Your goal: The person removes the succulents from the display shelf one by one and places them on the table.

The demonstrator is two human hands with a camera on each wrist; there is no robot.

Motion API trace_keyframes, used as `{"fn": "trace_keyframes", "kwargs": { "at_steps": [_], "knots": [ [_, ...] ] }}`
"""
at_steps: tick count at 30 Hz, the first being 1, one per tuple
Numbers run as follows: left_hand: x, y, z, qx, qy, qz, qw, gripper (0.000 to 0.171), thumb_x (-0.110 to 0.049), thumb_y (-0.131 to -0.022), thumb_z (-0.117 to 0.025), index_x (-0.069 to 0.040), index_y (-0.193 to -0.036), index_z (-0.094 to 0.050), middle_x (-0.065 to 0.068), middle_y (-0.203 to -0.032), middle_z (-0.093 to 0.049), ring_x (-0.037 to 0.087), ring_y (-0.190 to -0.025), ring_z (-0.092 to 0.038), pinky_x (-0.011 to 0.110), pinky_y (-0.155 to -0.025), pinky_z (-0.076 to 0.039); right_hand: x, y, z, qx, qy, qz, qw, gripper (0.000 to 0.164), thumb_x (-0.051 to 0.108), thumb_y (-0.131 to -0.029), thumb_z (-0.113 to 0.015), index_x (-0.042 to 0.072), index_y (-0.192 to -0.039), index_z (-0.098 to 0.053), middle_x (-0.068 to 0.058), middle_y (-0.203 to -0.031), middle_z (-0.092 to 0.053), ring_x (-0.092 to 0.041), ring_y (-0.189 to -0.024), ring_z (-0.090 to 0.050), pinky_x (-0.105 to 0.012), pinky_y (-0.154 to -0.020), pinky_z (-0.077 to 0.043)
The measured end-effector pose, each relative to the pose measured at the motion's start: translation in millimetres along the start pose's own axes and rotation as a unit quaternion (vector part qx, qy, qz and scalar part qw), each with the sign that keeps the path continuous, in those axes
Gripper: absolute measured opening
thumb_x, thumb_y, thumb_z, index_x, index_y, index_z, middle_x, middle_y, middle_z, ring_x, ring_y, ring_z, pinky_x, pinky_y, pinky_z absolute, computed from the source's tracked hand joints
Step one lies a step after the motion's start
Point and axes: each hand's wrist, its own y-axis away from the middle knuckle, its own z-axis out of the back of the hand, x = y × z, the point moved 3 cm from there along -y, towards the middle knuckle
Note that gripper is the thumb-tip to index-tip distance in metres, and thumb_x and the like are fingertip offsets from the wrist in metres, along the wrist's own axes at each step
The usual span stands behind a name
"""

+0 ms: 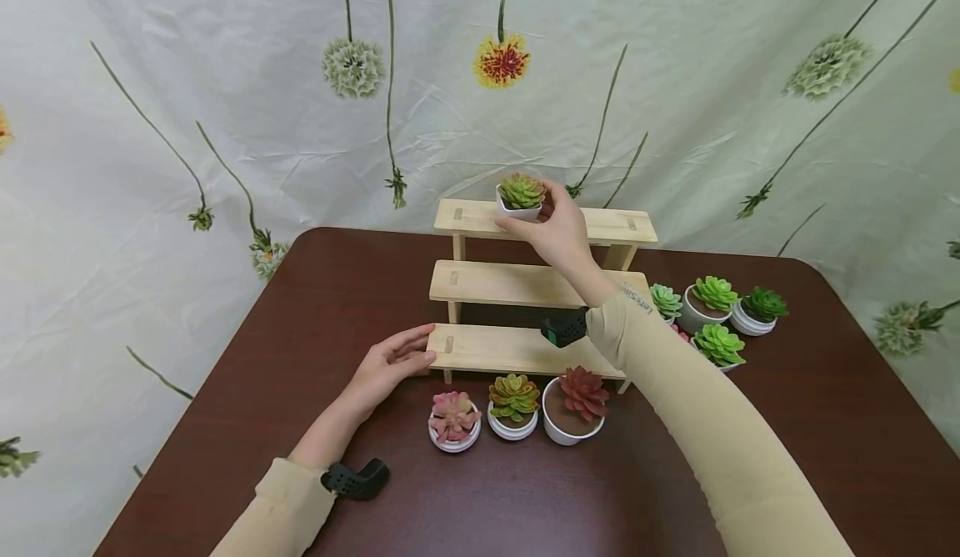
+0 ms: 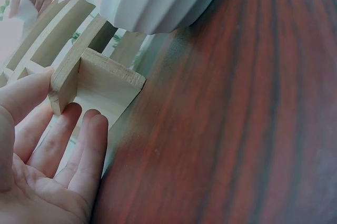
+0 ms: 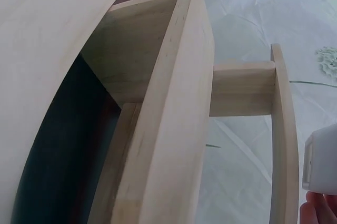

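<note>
A three-tier wooden shelf stand (image 1: 487,347) stands on the table. My right hand (image 1: 562,236) holds a green succulent with reddish tips in a small white pot (image 1: 519,213) at the top tier, left of its middle. A narrow gap shows between this pot (image 3: 322,161) and the top board in the right wrist view. My left hand (image 1: 386,371) is at the left end of the lowest tier. In the left wrist view, the thumb and fingers of that hand (image 2: 52,155) pinch the end of the board (image 2: 66,79).
In front of the stand sit a pink succulent (image 1: 453,417), a yellow-green succulent (image 1: 513,397) and a dark red succulent (image 1: 583,392), all in white pots. Several green potted succulents (image 1: 715,293) cluster at its right. A flowered cloth (image 1: 300,123) hangs behind the dark table (image 1: 300,323).
</note>
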Motion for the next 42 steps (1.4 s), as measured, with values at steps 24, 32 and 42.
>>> {"fn": "trace_keyframes", "kwargs": {
  "at_steps": [24,32,42],
  "knots": [
    [0.1,-1.1,-0.6,-0.004,-0.005,0.005,1.0000,0.051,-0.012,-0.089,-0.066,-0.002,-0.136,-0.048,0.024,-0.131,-0.050,0.014,-0.099,-0.062,0.032,-0.081,-0.054,-25.1,49.7,78.3,-0.008,-0.017,0.021,1.000,0.074,0.021,-0.075,-0.081,0.007,-0.137,-0.044,-0.009,-0.130,-0.049,-0.021,-0.115,-0.052,-0.030,-0.094,-0.045],
    [0.6,-1.0,-1.0,-0.001,-0.004,0.003,1.0000,0.051,-0.012,-0.089,-0.066,-0.002,-0.136,-0.048,0.024,-0.131,-0.050,0.014,-0.099,-0.062,0.032,-0.081,-0.054,-40.1,66.9,107.6,-0.033,0.023,0.008,0.999,0.076,0.025,-0.077,-0.079,0.010,-0.141,-0.041,-0.013,-0.130,-0.053,-0.016,-0.109,-0.055,-0.019,-0.084,-0.047],
    [-0.9,-0.2,-1.1,0.000,-0.005,-0.001,1.0000,0.051,-0.012,-0.089,-0.065,-0.001,-0.136,-0.047,0.025,-0.130,-0.050,0.013,-0.100,-0.062,0.032,-0.081,-0.053,-113.3,66.1,149.0,-0.081,0.055,-0.002,0.995,0.075,0.034,-0.074,-0.080,0.023,-0.139,-0.045,-0.003,-0.131,-0.054,-0.013,-0.105,-0.058,-0.018,-0.076,-0.048]
  ]
}}
